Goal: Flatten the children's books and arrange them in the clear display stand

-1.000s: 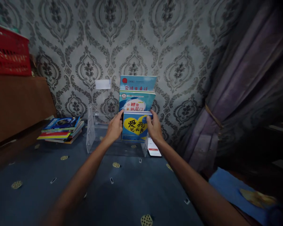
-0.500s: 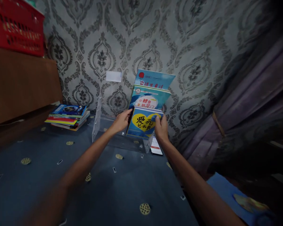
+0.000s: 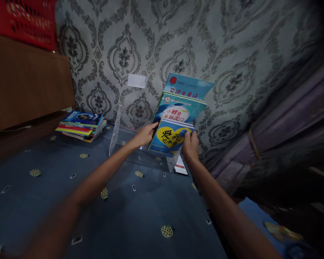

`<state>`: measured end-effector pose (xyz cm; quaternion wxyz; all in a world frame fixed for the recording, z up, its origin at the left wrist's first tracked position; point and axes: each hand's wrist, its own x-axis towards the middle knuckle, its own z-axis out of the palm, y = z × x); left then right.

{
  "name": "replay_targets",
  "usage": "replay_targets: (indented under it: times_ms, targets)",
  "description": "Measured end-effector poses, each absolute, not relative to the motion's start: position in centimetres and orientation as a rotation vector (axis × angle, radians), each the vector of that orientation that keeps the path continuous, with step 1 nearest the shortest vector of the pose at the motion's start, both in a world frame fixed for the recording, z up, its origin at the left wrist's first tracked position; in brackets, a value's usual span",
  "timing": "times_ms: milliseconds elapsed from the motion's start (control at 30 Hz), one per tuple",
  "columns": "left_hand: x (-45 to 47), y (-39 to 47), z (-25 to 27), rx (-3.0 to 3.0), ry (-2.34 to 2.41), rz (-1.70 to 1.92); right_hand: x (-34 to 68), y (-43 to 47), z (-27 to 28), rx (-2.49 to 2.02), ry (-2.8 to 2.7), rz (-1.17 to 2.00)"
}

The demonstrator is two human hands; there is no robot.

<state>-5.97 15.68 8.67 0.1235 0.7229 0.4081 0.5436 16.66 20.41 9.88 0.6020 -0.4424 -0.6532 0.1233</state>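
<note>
Clearly, you have 2 hands at 1 clear rack (image 3: pixel 115 141), with 3 overlapping tiers of books showing near the centre of the frame. Your front book (image 3: pixel 166 140), lowest of the 3 and right of centre, has a blue cover, 1 yellow heart and black characters; it leans slantwise in the frame, and its top shows layered edges, so you cannot tell whether it is 1 volume or more. Your right hand (image 3: pixel 191 144) grips its right edge, thumb on the cover and fingers curled behind. Your left hand (image 3: pixel 144 136) reaches its left edge with the index finger extended; you cannot tell whether those fingers grip it.

Behind it rise 1 middle book (image 3: pixel 194 107) in turquoise and 1 rear book (image 3: pixel 190 85) in paler blue, both with red characters. The rack's left part holds no book. Upper left sits 1 red basket (image 3: pixel 34 21), contents unclear, above 1 book pile (image 3: pixel 82 118). Beside the rack's right end lies 1 phone (image 3: pixel 180 166).
</note>
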Motion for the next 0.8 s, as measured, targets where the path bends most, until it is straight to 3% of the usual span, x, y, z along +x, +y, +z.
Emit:
replay_targets:
  times_ms: [400,800]
  targets:
    - [-3.6,13.8,5.3,2.065,1.545,1.483,17.4,21.1,8.7,-0.945,-1.512,0.365]
    - [-4.2,12.4,6.1,2.027,1.575,1.538,17.9,19.7,8.7,-0.872,-1.441,0.419]
